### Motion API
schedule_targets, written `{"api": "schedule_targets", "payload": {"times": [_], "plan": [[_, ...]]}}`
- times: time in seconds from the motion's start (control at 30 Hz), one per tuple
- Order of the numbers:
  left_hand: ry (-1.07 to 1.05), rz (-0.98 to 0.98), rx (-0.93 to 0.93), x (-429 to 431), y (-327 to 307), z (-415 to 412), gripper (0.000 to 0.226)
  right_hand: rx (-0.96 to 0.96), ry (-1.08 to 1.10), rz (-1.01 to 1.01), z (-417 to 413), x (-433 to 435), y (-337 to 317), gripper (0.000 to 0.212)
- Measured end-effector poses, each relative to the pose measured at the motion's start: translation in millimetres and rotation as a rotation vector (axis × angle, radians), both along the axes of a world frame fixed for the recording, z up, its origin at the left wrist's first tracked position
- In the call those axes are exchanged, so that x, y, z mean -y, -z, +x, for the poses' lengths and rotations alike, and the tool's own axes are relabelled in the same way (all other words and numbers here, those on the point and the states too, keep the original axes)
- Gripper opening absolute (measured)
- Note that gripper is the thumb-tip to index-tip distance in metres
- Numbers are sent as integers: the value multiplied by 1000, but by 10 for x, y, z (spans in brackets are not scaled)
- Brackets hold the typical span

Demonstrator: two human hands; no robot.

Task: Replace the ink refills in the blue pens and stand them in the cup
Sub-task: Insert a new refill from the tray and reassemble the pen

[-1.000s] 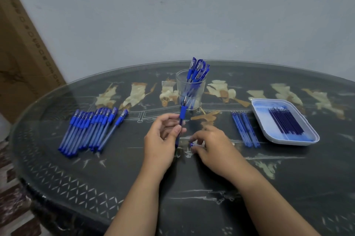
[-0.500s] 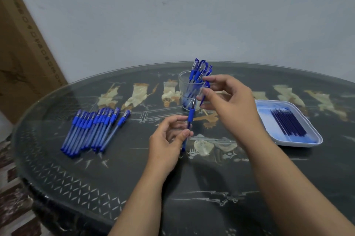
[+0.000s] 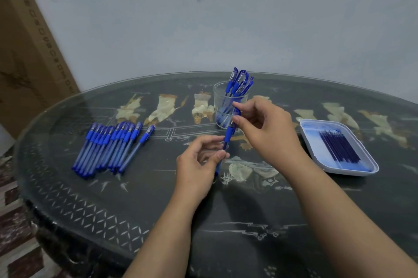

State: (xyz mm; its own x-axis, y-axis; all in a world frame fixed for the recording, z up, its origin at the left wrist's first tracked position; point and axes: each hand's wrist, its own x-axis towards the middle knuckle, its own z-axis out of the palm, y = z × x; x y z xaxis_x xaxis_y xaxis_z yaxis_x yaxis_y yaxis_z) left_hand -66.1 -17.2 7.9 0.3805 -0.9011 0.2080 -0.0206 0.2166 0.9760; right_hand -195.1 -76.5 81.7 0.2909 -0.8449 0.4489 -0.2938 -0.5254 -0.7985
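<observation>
Right hand (image 3: 267, 128) rose before the clear glass cup (image 3: 221, 107), pinching the blue plastic pen (image 3: 229, 134) at its top to close it; left hand (image 3: 199, 169) grips it steady.

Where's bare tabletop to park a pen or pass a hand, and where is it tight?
Free: the table between the loose pen row and the left hand; the near strip between the forearms; the far edge behind the tray. Crowded: in front of the cup, where the left hand and right hand hold a pen.
</observation>
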Motion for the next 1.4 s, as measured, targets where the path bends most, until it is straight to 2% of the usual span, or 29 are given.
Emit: {"api": "schedule_targets", "payload": {"times": [0.37, 0.67, 0.9, 0.97, 1.07, 1.13, 1.2, 1.3, 1.4], "plan": [[-7, -8, 7, 1, -3, -21, 33, -23, 23, -43, -53, -86, -14, 29], [-18, -11, -27, -4, 9, -11, 32, -71, 20, -44, -13, -67, -3, 5], [-44, -43, 58, 13, 34, -39, 34, -125, 68, -52, -11, -73, 8, 18], [-57, -49, 103, 14, 19, -23, 34, -67, 73, 2, -6, -39, 36, 20], [-93, -10, 246, 4, -46, 92, 27, 115, 106, 97, -37, -2, -5, 21], [-159, 142, 457, 3, -73, 271, 30, 269, 154, 143, -93, 21, -127, 19], [-217, 325, 690, -25, -86, 504, 42, 405, 206, 150, -153, 75, -270, 17], [-191, 466, 927, -75, -6, 763, 52, 480, 303, 31, -176, 212, -424, 17], [-149, 528, 1093, -98, 104, 818, 55, 501, 382, -78, -105, 363, -493, 21]]}}
